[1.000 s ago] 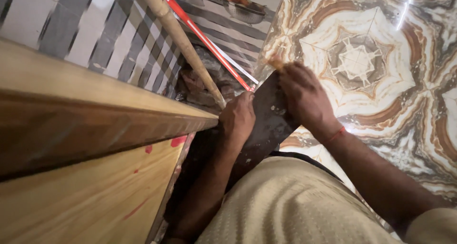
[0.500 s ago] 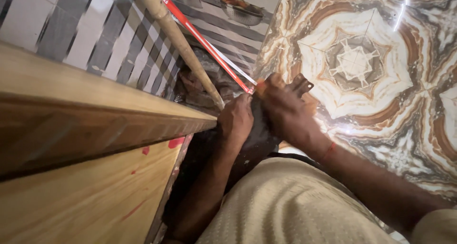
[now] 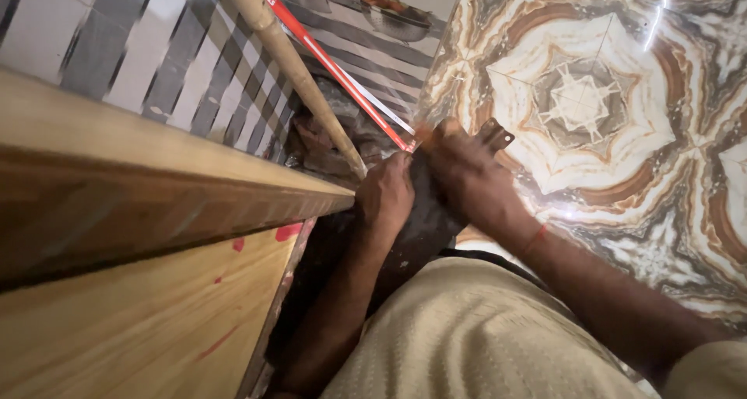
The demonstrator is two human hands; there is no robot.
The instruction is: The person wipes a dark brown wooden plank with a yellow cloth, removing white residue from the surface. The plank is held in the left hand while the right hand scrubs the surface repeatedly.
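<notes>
My left hand (image 3: 385, 197) is curled into a fist on the left edge of a dark flat metal blade (image 3: 426, 226), close to the end of the wooden beam (image 3: 233, 189). Just to its right, my right hand (image 3: 467, 172) grips the blade's upper part, with a red thread around the wrist. A notched metal end (image 3: 498, 136) sticks out past the right fingers. A bit of pale wood shows at the fingertips. The two hands nearly touch. My beige-clothed body (image 3: 482, 329) hides the lower part of the blade.
A bamboo pole (image 3: 288, 57) and a red-and-white strip (image 3: 334, 68) lean down into the dark rubble gap (image 3: 334, 127) by the striped wall tiles (image 3: 156, 64). Wooden panels with red marks (image 3: 156, 321) fill the left. Glossy patterned floor tiles (image 3: 607, 103) lie to the right.
My right hand has moved left and down to meet the left hand, and the blade has turned so its notched end shows. In the last half second almost nothing shifted.
</notes>
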